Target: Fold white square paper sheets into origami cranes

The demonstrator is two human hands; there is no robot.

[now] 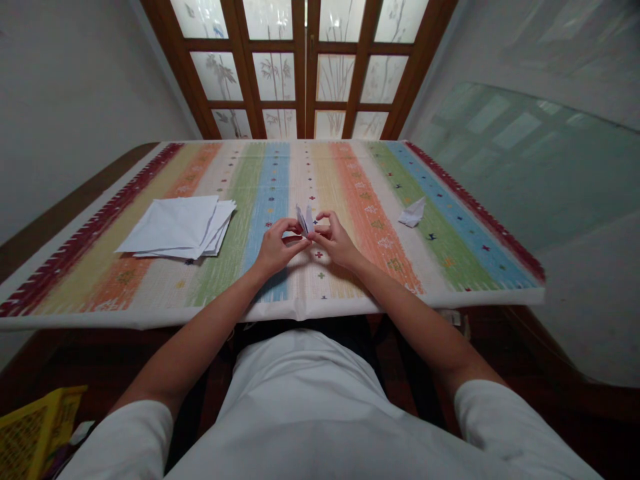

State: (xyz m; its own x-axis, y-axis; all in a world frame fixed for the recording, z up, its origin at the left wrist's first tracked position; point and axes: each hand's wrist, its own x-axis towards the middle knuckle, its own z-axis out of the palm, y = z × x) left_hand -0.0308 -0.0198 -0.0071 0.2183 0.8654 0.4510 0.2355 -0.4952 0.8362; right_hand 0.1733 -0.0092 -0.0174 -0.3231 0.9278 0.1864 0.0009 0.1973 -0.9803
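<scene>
Fingers [291,230] of left hand [275,250] and right hand [334,240] pinch folded white paper [305,220], long axis upright, flaps pointing up.

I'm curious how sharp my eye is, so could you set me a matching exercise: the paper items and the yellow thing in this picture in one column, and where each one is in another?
Things:
1. Stack of white paper sheets
2. Folded white paper piece
3. Small folded paper shape
4. Yellow basket

Places:
A. Below the table edge, at the lower left of the view
B. Held between the left hand and the right hand
C. On the striped cloth, right of the hands
D. On the striped cloth, left of the hands

Pairs: 1-D, 2-B, 3-C, 4-A
</scene>
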